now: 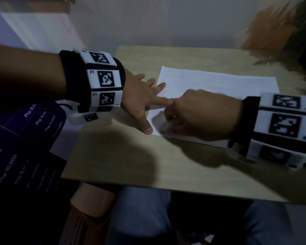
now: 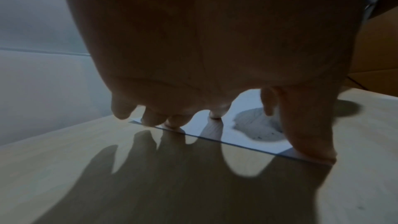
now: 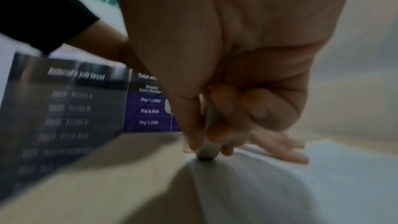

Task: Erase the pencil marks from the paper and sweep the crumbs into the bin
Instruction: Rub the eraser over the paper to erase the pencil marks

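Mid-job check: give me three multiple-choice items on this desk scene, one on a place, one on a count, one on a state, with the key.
1. Where is the small pale eraser working on the white sheet of paper?
A. the corner nearest the left hand
B. the far right edge
C. off the sheet, on the light wooden table

2. How many sheets of paper lie on the table?
A. one
B. two
C. three

3. What is the left hand doing?
A. gripping the eraser
B. pressing spread fingers on the sheet's edge
C. hanging off the table

Key: 1 A, the right hand rubs beside the left thumb at the sheet's near corner. 2 A, the head view shows a single sheet. 3 B, the straight fingertips sit on the paper's edge in the left wrist view.
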### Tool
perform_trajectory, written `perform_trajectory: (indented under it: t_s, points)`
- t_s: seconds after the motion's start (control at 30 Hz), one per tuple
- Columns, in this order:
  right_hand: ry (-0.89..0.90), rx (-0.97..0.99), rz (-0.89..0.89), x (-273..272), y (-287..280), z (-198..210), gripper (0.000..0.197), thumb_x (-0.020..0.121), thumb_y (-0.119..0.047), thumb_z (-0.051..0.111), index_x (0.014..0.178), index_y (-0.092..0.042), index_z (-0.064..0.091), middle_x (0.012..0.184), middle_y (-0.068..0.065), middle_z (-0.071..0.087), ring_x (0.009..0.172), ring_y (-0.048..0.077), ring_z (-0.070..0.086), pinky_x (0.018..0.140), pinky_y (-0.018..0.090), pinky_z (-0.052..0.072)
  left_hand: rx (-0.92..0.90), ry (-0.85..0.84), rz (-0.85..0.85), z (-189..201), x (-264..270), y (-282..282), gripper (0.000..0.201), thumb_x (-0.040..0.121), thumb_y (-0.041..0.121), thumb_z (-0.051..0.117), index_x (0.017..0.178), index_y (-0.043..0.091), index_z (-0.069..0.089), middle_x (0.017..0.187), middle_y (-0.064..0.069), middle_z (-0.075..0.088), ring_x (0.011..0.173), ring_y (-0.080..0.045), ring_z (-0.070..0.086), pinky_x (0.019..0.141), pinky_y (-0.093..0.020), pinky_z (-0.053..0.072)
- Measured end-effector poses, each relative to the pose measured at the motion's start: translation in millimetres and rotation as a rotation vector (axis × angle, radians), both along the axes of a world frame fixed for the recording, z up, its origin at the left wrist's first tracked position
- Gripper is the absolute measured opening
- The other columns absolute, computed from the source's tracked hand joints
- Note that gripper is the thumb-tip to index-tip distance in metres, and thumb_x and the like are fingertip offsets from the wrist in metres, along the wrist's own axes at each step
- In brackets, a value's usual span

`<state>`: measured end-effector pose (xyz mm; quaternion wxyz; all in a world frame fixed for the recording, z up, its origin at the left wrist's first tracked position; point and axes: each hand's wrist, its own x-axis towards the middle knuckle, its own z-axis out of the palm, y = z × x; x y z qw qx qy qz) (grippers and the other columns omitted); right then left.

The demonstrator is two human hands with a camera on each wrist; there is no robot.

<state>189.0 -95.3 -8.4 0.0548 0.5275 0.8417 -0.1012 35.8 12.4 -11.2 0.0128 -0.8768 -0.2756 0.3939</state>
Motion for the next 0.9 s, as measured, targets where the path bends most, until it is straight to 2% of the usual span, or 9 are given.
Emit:
perform_trajectory:
  t_s: [0.13, 0.2, 0.27, 0.4, 0.5, 0.6, 0.67, 0.8, 0.9]
  points:
    - [0.020, 0.062, -0.070, 9.3, 13.8, 1.4, 0.028, 0.095, -0.049, 0.045, 0.100, -0.025, 0.058, 0.078, -0.003, 0.051, 0.078, 0.024, 0.048, 0.071, 0.033, 0.039, -0.011, -0.040, -0.078, -1.3, 3.2, -1.4, 0.107, 0.084, 0.078, 0.053, 0.156, 0.044, -0.017, 0.163, 0.003, -0.035, 0.150, -0.026, -0.030, 0.123, -0.056, -0.008]
    - [0.068, 0.096, -0.049, 11.4, 12.2, -1.7, 0.013, 0.096, -0.042, 0.055, 0.098, -0.030, 0.050, 0.083, -0.004, 0.055, 0.075, 0.021, 0.045, 0.070, 0.031, 0.036, -0.046, -0.053, -0.080, -0.4, 3.7, -1.2, 0.106, 0.086, 0.073, 0.055, 0.157, 0.041, -0.017, 0.165, 0.007, -0.030, 0.152, -0.023, -0.027, 0.124, -0.054, -0.006]
    - [0.147, 0.024, 0.000, 7.2, 2.8, -4.0, 0.016, 0.094, -0.040, 0.058, 0.091, -0.026, 0.050, 0.074, -0.012, 0.053, 0.067, 0.015, 0.047, 0.068, 0.031, 0.037, -0.102, -0.081, -0.040, 1.1, 2.4, -0.7, 0.108, 0.086, 0.067, 0.062, 0.155, 0.045, -0.018, 0.166, 0.005, -0.028, 0.154, -0.020, -0.020, 0.125, -0.052, -0.004]
    - [0.187, -0.083, -0.088, 14.0, 13.4, 2.3, 0.024, 0.084, -0.052, 0.070, 0.091, -0.029, 0.067, 0.069, -0.016, 0.057, 0.067, 0.001, 0.054, 0.069, 0.027, 0.044, -0.167, -0.161, -0.005, 1.8, 4.2, 1.6, 0.109, 0.081, 0.064, 0.072, 0.154, 0.047, -0.009, 0.168, 0.014, -0.007, 0.156, -0.018, -0.006, 0.126, -0.051, 0.008]
    - [0.160, 0.064, -0.103, 13.6, 13.4, -2.1, 0.022, 0.090, -0.047, 0.059, 0.096, -0.027, 0.063, 0.067, -0.013, 0.050, 0.071, 0.017, 0.057, 0.069, 0.032, 0.046, -0.144, -0.158, 0.041, 2.9, 5.6, -0.6, 0.114, 0.081, 0.060, 0.074, 0.157, 0.038, -0.008, 0.167, 0.010, -0.004, 0.154, -0.018, 0.005, 0.124, -0.043, 0.015]
    - [0.195, 0.037, 0.020, 1.8, -6.7, -5.6, 0.013, 0.091, -0.039, 0.059, 0.091, -0.026, 0.060, 0.070, -0.011, 0.051, 0.064, 0.008, 0.052, 0.060, 0.028, 0.039, -0.171, -0.156, 0.038, 1.6, 6.2, -1.5, 0.114, 0.084, 0.054, 0.075, 0.158, 0.039, -0.011, 0.168, 0.000, -0.019, 0.156, -0.024, -0.010, 0.125, -0.046, 0.007]
    - [0.185, -0.046, -0.001, 2.3, -2.7, -1.4, 0.018, 0.088, -0.043, 0.065, 0.090, -0.025, 0.067, 0.073, -0.014, 0.055, 0.065, 0.003, 0.051, 0.064, 0.025, 0.041, -0.191, -0.170, 0.045, 0.4, 5.0, 0.0, 0.105, 0.085, 0.053, 0.075, 0.154, 0.048, -0.004, 0.169, 0.001, -0.016, 0.156, -0.023, -0.011, 0.126, -0.048, 0.008]
    - [0.129, 0.064, -0.109, 12.6, 11.3, -0.4, 0.042, 0.083, -0.058, 0.046, 0.095, -0.024, 0.068, 0.082, -0.002, 0.065, 0.078, 0.024, 0.060, 0.076, 0.036, 0.051, -0.160, -0.172, 0.040, 1.0, 3.8, 1.0, 0.115, 0.082, 0.058, 0.074, 0.159, 0.036, -0.008, 0.168, 0.008, -0.011, 0.155, -0.016, -0.002, 0.125, -0.042, 0.012]
    - [0.146, 0.044, -0.025, 4.5, -5.0, -4.9, 0.031, 0.089, -0.051, 0.054, 0.091, -0.023, 0.065, 0.076, -0.003, 0.058, 0.069, 0.021, 0.056, 0.070, 0.034, 0.048, -0.153, -0.148, 0.038, -1.6, 3.8, 2.7, 0.119, 0.083, 0.058, 0.074, 0.157, 0.038, -0.018, 0.167, 0.005, -0.024, 0.156, -0.019, -0.011, 0.126, -0.046, 0.009]
